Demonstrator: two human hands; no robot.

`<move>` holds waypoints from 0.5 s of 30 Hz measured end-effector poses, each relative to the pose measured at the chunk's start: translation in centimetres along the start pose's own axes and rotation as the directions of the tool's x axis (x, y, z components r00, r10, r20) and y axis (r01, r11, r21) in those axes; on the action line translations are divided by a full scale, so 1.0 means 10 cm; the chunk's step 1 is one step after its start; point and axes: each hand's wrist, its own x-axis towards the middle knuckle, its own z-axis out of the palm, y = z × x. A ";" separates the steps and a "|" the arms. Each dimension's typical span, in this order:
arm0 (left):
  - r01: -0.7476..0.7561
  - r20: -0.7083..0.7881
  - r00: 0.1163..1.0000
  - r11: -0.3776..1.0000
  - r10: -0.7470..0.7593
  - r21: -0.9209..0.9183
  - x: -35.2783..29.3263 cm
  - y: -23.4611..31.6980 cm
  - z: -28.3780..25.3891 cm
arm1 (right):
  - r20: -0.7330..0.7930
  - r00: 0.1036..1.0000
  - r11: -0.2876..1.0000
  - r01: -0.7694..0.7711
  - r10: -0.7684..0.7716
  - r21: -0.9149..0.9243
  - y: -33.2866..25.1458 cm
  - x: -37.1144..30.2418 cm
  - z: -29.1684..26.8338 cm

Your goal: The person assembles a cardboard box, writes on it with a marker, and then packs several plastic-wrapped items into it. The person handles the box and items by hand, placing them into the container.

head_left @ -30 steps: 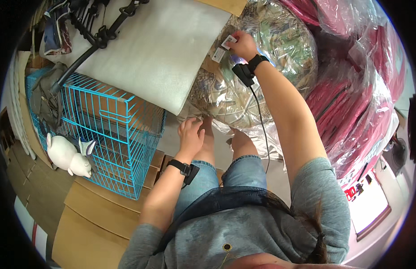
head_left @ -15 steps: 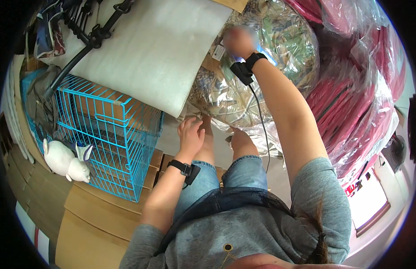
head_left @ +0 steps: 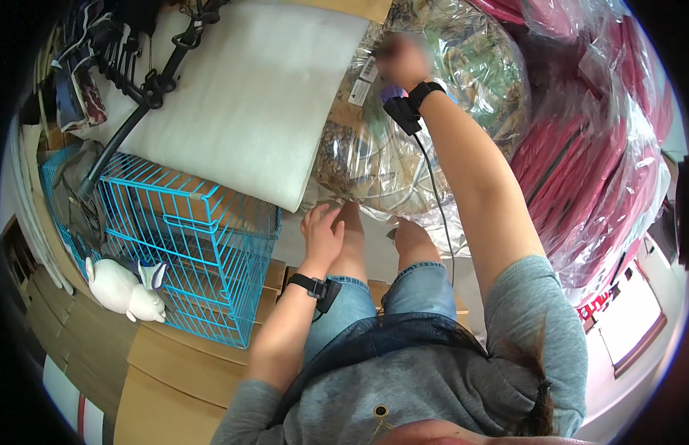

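My right hand (head_left: 405, 63) is stretched forward over a bulky camouflage-patterned bundle (head_left: 478, 81) in clear plastic wrap. Its fingers are smeared out, so their pose and anything in them cannot be made out. A small purple-blue item (head_left: 392, 93) shows just below that hand, partly hidden by the wrist. To the hand's left, a white printed label (head_left: 363, 83) lies on the bundle. My left hand (head_left: 322, 231) hangs low near my knee with its fingers apart, holding nothing, close to the near corner of a white foam sheet (head_left: 248, 96).
At left stands a blue wire cage (head_left: 211, 245), with a white rabbit figure (head_left: 118, 285) beside it. Black metal tubing (head_left: 155, 89) leans over the foam sheet. Pink items in clear plastic (head_left: 589, 163) pile up at right. Flat cardboard (head_left: 166, 386) lies at lower left.
The whole view has shifted slightly. My right hand has moved a little farther forward, and more of the white label shows beside it. The left hand stays low and open.
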 end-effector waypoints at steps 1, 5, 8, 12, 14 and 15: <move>0.005 -0.001 1.000 1.000 -0.005 -0.002 0.01 -0.02 0.01 | -0.061 0.998 0.998 -0.016 0.020 0.062 0.04 0.02 0.03; 0.104 -0.013 0.994 0.986 -0.107 -0.131 0.13 -0.11 0.05 | 0.090 0.993 0.831 -0.116 0.079 0.544 0.10 0.00 0.16; 0.228 -0.043 0.965 0.908 -0.259 -0.352 0.33 -0.17 0.10 | 0.373 0.927 0.410 -0.350 0.026 0.842 0.00 -0.07 0.25; 0.401 0.054 0.891 0.726 -0.451 -0.559 0.61 -0.26 0.19 | 0.233 0.953 0.180 -0.268 0.193 0.946 0.16 -0.09 0.19; 0.468 0.126 0.849 0.621 -0.513 -0.628 0.74 -0.20 0.19 | 0.111 0.951 0.063 -0.135 0.289 0.989 0.32 -0.13 0.15; 0.477 0.208 0.837 0.488 -0.507 -0.731 0.79 -0.17 0.14 | 0.021 0.963 0.180 -0.072 0.270 0.981 0.46 -0.25 0.13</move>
